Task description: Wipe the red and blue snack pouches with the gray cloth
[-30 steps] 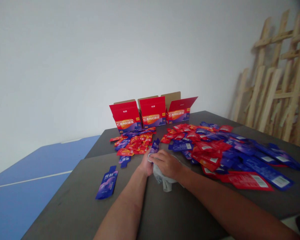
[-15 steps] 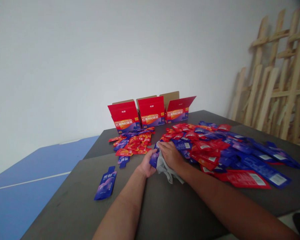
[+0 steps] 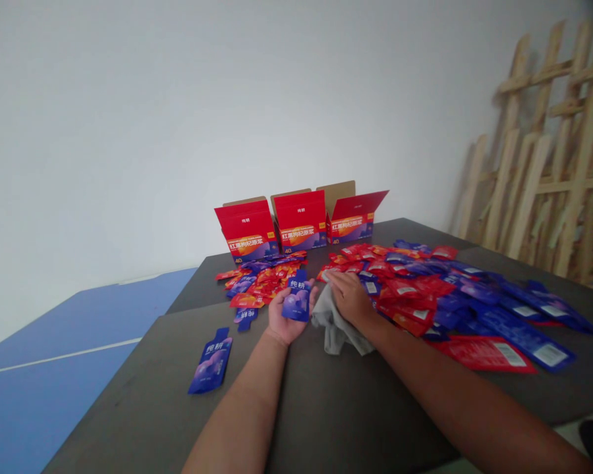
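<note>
A blue pouch (image 3: 296, 299) with purple fruit printed on it lies face up in my left hand (image 3: 281, 321), whose fingers curl round its edges. Just to the right, my right hand (image 3: 348, 296) is closed on a grey cloth (image 3: 338, 329) that hangs down onto the dark table (image 3: 143, 388). The two hands are a little apart. Another blue pouch (image 3: 211, 362) lies flat at the left. Behind my left hand is a small pile of red and blue pouches (image 3: 267, 283). A larger pile (image 3: 425, 289) spreads out at the right.
Three open red boxes stand in a row at the back: left (image 3: 250, 230), middle (image 3: 301, 220) and right (image 3: 353, 220). A blue surface with a white line (image 3: 103, 336) adjoins at the left. Wooden frames (image 3: 563, 158) lean on the wall at the right.
My hands have moved apart. The pouch in my left hand has turned face up and shifted left, and the grey cloth has come off it with my right hand.
</note>
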`<move>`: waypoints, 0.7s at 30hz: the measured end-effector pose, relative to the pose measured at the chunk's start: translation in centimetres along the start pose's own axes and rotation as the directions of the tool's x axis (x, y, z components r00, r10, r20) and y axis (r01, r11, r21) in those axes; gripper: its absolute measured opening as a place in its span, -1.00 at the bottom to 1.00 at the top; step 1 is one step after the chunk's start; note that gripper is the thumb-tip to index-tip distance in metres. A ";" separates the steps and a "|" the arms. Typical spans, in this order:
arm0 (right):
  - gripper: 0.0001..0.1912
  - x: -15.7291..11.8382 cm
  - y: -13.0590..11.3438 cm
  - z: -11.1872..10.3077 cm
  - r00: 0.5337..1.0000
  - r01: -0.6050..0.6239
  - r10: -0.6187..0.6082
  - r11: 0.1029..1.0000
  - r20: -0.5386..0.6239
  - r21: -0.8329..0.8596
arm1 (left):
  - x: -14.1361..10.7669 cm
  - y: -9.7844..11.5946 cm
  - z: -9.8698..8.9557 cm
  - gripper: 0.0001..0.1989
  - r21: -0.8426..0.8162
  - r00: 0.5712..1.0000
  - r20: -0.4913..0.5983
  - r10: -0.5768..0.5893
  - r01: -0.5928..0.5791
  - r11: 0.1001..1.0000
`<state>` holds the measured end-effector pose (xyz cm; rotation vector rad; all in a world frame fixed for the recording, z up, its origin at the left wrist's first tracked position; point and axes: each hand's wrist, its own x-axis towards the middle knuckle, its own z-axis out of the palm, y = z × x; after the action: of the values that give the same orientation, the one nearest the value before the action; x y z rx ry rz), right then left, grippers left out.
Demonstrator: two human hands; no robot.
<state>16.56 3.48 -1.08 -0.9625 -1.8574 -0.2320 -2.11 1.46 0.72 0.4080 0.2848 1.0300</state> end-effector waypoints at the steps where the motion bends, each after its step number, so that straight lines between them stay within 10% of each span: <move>1: -0.63 -0.1 -0.7 -0.2 0.992 0.117 -0.118 0.993 0.037 0.025 | 0.1 0.1 0.0 -0.50 -0.014 0.999 -0.017 0.039 -0.040 0.999; 4: -0.65 -0.7 -3.0 -0.3 0.894 0.401 -0.416 0.908 0.164 0.121 | 0.4 0.1 -0.1 -0.52 -0.028 0.999 -0.039 0.034 -0.035 0.999; 8: -0.68 -1.2 -4.5 0.3 0.830 0.471 -0.494 0.870 0.260 0.147 | 0.4 -0.1 -0.2 -0.57 -0.008 0.997 -0.023 -0.070 0.070 0.997; 21: -0.60 -0.5 -0.7 0.4 0.974 0.034 -0.016 0.996 0.224 -0.078 | 0.1 -1.2 -0.2 -0.64 0.195 0.986 -0.092 -0.137 0.153 0.969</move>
<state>15.86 2.94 -1.56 -1.0571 -2.0800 -0.2235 -1.19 1.03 -0.02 0.5225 0.4851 0.8774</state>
